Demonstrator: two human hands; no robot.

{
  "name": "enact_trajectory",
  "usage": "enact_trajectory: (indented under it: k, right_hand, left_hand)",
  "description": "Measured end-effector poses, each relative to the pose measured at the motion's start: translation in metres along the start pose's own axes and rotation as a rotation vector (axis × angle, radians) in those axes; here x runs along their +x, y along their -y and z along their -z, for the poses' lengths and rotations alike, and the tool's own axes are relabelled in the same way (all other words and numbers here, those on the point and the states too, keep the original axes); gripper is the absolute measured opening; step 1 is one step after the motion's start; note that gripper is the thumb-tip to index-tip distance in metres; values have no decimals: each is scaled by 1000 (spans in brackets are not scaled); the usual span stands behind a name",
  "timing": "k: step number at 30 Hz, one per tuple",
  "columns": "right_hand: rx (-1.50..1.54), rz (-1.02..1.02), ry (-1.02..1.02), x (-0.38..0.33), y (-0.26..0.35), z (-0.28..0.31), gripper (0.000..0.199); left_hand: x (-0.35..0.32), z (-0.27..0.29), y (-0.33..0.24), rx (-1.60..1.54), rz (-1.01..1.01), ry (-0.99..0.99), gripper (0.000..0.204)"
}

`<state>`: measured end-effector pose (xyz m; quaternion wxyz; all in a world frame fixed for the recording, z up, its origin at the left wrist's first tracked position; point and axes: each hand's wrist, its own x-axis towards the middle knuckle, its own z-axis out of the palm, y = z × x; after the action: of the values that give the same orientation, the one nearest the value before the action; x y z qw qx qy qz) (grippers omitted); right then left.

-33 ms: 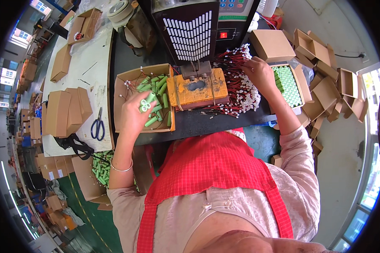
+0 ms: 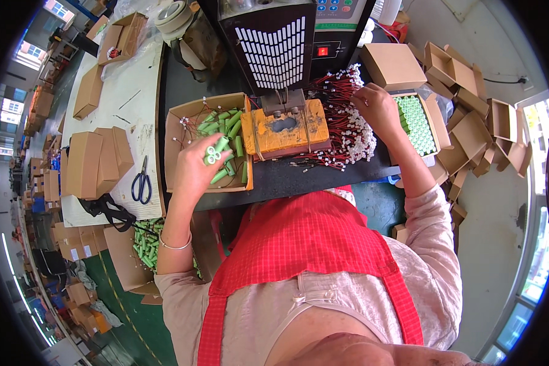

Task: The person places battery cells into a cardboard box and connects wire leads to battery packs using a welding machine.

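Note:
My left hand [image 2: 194, 165] is closed around a few green cylindrical battery cells [image 2: 213, 155], their white-ringed ends facing me. It is above an open cardboard box [image 2: 178, 119] holding more green cells [image 2: 229, 125] and some red and black leads. My right hand [image 2: 378, 108] has its fingertips pinched together at the far edge of a pile of red and black wire leads with white connectors [image 2: 355, 131]. Whatever it grips there is too small to make out. Between my hands sits a worn orange block [image 2: 316, 122] with a dark hollow, under the head of a black machine [image 2: 268, 49].
Right of the leads stands a box of tightly packed upright green cells [image 2: 418, 125]. Empty cardboard boxes [image 2: 470, 137] are heaped beyond it. To the left are scissors [image 2: 141, 186], folded boxes [image 2: 84, 161] and a jug [image 2: 192, 46]. Below, another box holds green cells [image 2: 145, 244].
My left hand has shifted slightly, and the cells in it are tilted a little differently. The right hand has hardly moved.

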<state>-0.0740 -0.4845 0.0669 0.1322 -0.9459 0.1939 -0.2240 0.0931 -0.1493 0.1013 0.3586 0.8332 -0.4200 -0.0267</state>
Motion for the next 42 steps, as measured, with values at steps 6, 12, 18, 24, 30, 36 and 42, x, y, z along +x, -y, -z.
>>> enact_trajectory:
  k: [6,12,18,24,30,36,42]
  right_hand:
    - [437,-236,-70,-29,25,37,17]
    - [794,-288,-60,-76,49,30,11]
    - [813,-145,11,-100,71,20,7]
    - [826,-80,186,-99,74,10,10]
    - [1052,-286,307,-65,104,-1,16]
    - [1089,-309,219,-39,103,-2,19]
    - [1036,-364,288,-20,107,-1,24]
  left_hand:
    - [0,-11,-32,-240,13,46,24]
    - [9,-56,-56,-719,284,30,24]
    - [14,-84,-66,-1269,352,-81,27]
    - [8,-86,-66,-1322,419,27,28]
    - [4,-94,-66,-1309,407,46,23]
    - [23,-76,-52,-369,-119,-228,21]
    - [32,-89,-40,-322,-121,-241,25]
